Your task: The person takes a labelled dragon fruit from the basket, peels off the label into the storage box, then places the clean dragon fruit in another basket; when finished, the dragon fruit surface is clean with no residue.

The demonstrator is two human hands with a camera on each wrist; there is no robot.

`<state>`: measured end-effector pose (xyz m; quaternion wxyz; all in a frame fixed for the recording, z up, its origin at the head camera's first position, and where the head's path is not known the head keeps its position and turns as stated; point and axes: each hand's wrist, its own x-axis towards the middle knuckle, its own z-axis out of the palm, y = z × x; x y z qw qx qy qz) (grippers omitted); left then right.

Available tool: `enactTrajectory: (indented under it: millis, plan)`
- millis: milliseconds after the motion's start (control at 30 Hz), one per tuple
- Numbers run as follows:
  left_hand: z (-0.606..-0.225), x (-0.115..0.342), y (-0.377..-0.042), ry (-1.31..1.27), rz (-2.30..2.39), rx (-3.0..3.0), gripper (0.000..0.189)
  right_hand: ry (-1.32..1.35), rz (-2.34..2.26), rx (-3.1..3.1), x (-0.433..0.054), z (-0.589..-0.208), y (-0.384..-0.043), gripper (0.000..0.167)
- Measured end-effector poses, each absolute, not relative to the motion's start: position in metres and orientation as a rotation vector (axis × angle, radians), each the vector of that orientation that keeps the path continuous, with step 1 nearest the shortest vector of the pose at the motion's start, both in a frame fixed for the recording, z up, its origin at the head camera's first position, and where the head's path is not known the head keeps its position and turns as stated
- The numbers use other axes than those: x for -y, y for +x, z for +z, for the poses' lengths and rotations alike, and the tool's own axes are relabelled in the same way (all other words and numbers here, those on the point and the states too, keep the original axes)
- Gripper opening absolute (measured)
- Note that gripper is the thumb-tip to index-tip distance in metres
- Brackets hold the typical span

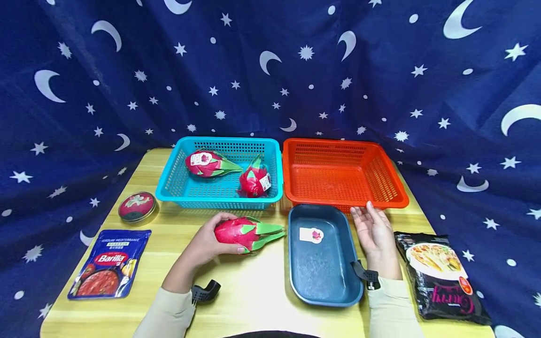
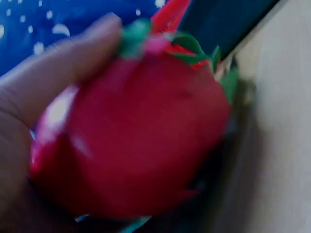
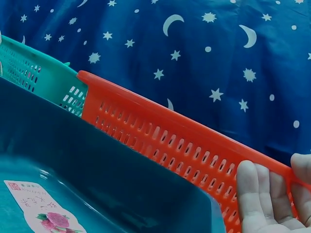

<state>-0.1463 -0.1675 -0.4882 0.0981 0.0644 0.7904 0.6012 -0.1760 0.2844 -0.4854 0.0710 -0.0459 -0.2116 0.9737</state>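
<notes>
My left hand (image 1: 207, 241) grips a pink dragon fruit (image 1: 236, 231) over the table, its green leafy tip pointing right. The left wrist view shows that dragon fruit (image 2: 146, 126) close up and blurred. My right hand (image 1: 376, 234) is at the front rim of the red basket (image 1: 346, 204), palm turned up. In the right wrist view its fingers (image 3: 250, 194) lie fairly straight against the basket's side, with the thumb near the rim. Between the hands sits a dark blue tray (image 1: 323, 272) with a dragon fruit label (image 1: 311, 235) on its bottom.
A turquoise basket (image 1: 220, 203) at the back left holds two dragon fruits (image 1: 207, 164). Left on the table are a round tin (image 1: 137, 206) and a blue Barilla pouch (image 1: 110, 263). A black curry packet (image 1: 441, 277) lies right. A starry blue curtain (image 1: 253, 70) hangs behind.
</notes>
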Motion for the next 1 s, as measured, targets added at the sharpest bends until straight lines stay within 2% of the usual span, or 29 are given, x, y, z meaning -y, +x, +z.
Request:
enactTrajectory:
  millis: [100, 333, 633, 800, 1000]
  plan:
    - [-0.482, 0.168, -0.141, 0.181, 1.704, -2.454, 0.078, -0.124, 2.925, 0.634, -0.283, -0.486, -0.176, 0.015]
    - [-0.473, 0.179, -0.138, 0.132, 1.734, -2.488, 0.074, -0.075, 2.912, 0.690, -0.284, -0.489, -0.174, 0.011]
    - [-0.417, 0.197, -0.139, 0.433, 1.931, -2.447, 0.078, -0.108, 2.924, 0.678, -0.284, -0.487, -0.175, 0.009]
    - [-0.386, 0.161, -0.166, 0.467, 1.971, -2.532, 0.080, -0.102, 2.947, 0.624, -0.284, -0.487, -0.177, 0.009]
    - [-0.369, 0.082, -0.215, 0.430, 2.006, -2.622, 0.077, -0.083, 2.954, 0.618, -0.286, -0.490, -0.177, 0.011]
